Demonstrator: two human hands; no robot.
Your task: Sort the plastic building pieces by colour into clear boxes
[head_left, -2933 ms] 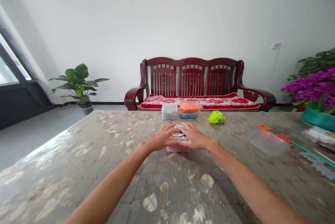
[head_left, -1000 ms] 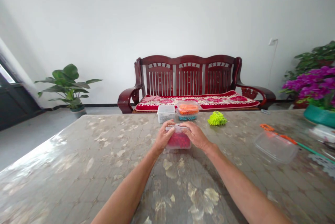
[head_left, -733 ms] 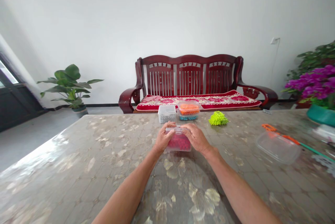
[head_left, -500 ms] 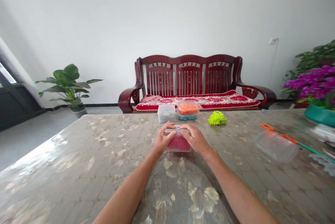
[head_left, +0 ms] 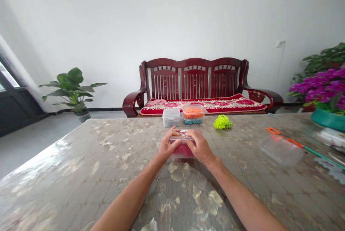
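The left hand [head_left: 166,147] and the right hand [head_left: 199,147] each close a grip on the small clear plastic box filled with red beads [head_left: 182,149]. The left hand clasps the box's left end, thumb on the clear lid. The right hand clasps the right end, fingers curled over the lid's top edge. The box sits between the two palms, low over the marble-patterned counter [head_left: 107,173]; contact between its base and the counter cannot be confirmed.

Beyond the hands, near the counter's far edge, stands a clear lidded plastic box with pale contents [head_left: 171,117]. Just beside it, to the right, a clear tub of orange beads [head_left: 193,111] is stacked on a clear tub of teal beads [head_left: 193,120]. To the right of that stack lies a bright yellow-green beaded cluster [head_left: 222,122].

Well apart on the right side of the counter lies an empty clear plastic container [head_left: 280,149]. Behind it rest orange-handled scissors [head_left: 280,134]. A teal pot of purple flowers [head_left: 327,98] occupies the right edge.
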